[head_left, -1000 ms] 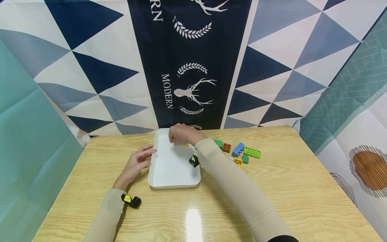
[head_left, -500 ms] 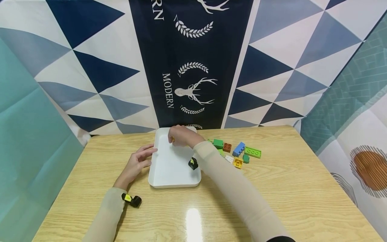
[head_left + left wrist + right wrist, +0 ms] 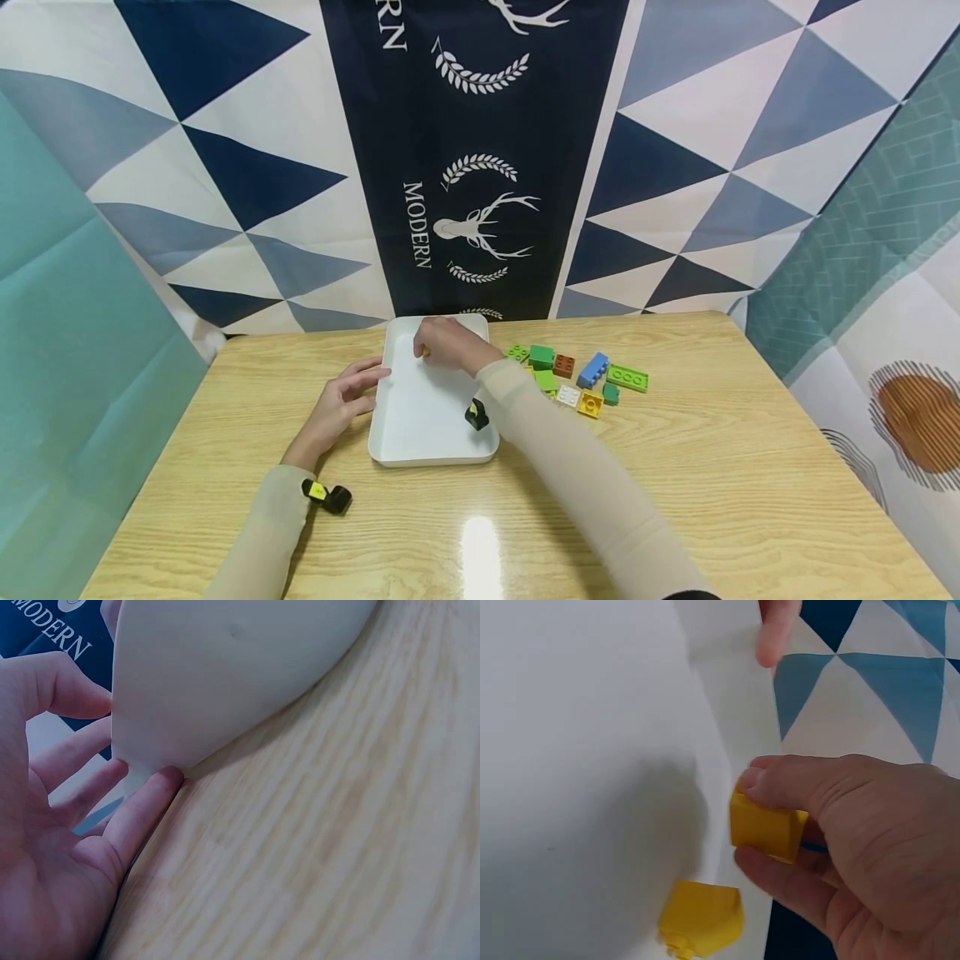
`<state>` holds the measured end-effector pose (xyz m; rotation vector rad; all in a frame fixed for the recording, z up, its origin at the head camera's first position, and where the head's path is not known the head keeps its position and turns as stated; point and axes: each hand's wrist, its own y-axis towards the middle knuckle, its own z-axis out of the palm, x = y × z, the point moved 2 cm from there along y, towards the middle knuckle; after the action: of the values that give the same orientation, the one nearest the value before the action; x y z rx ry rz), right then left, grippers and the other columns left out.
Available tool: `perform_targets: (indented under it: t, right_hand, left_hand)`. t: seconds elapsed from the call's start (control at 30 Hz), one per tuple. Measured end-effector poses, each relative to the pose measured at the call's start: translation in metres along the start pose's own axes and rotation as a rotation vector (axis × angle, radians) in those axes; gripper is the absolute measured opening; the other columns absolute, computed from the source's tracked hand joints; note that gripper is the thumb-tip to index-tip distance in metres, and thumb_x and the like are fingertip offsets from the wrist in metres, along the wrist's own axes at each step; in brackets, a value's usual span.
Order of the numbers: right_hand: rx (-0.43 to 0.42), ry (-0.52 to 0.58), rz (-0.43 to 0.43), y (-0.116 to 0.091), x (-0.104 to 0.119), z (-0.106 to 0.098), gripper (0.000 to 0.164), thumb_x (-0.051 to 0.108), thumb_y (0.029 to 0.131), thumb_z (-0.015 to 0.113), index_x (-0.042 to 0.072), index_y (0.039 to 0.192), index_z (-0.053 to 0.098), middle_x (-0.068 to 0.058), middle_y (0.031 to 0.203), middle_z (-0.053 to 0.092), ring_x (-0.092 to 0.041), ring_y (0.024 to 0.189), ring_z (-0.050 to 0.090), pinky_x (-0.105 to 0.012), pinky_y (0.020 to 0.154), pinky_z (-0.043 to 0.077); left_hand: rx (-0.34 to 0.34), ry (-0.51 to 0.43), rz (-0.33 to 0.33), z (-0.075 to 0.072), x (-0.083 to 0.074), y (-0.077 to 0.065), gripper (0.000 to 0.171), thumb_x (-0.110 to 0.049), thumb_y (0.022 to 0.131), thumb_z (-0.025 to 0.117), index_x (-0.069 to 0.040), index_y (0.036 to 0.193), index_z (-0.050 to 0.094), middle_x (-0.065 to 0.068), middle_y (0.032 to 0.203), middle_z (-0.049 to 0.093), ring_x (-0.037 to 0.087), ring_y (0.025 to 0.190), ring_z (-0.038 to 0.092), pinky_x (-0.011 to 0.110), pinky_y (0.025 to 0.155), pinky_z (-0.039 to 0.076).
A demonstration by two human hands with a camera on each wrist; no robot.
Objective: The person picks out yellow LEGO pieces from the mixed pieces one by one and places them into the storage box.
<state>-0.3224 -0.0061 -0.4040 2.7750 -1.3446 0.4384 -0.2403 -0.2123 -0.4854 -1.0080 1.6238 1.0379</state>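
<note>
In the head view my right hand [image 3: 448,343] is over the far end of a white tray [image 3: 431,425]. The right wrist view shows its thumb and fingers pinching a yellow toy building block [image 3: 765,825], close to the tray's side wall. A second yellow block [image 3: 701,919] lies on the tray floor just below that hand. My left hand [image 3: 341,407] is at the tray's left side, its fingers fairly straight. From the left wrist, several fingertips [image 3: 171,776] touch the outer wall and rim of the tray [image 3: 232,667].
Right of the tray lie several loose building blocks: a blue one [image 3: 593,370], a brown one [image 3: 564,365], a flat lime one [image 3: 627,377], a yellow one [image 3: 591,404] and a white one [image 3: 568,395]. A patterned cloth [image 3: 480,167] rises behind the wooden table [image 3: 712,467].
My right hand has shifted slightly left and toward me over the tray, still with the yellow block. More loose blocks show beside its sleeve. The left hand stays at the tray's side.
</note>
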Motion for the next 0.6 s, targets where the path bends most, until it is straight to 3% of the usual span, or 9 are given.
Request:
perform_targets:
  t: [0.2,0.6]
  right_hand:
    - [-0.062,-0.024,-0.018,0.003,0.0,0.007,0.019,0.006,0.089,0.072,0.012,0.105,0.08,-0.004,0.107,0.071,-0.017,0.094,0.058,-0.03,0.094,0.054]
    - [-0.058,-0.028,0.004,0.008,0.001,0.019,0.02,0.003,0.086,0.073,0.013,0.102,0.08,-0.003,0.106,0.073,-0.017,0.094,0.061,-0.031,0.097,0.054]
  left_hand:
    - [0.0,-0.006,-0.005,0.0,-0.001,-0.001,0.047,0.011,0.089,0.056,0.005,0.135,0.059,0.018,0.156,0.038,0.041,0.141,0.042,0.01,0.1,0.043]
    - [0.0,0.01,-0.009,0.0,-0.001,0.0,0.046,0.009,0.089,0.057,0.002,0.134,0.06,0.017,0.156,0.039,0.038,0.141,0.042,0.011,0.102,0.042]
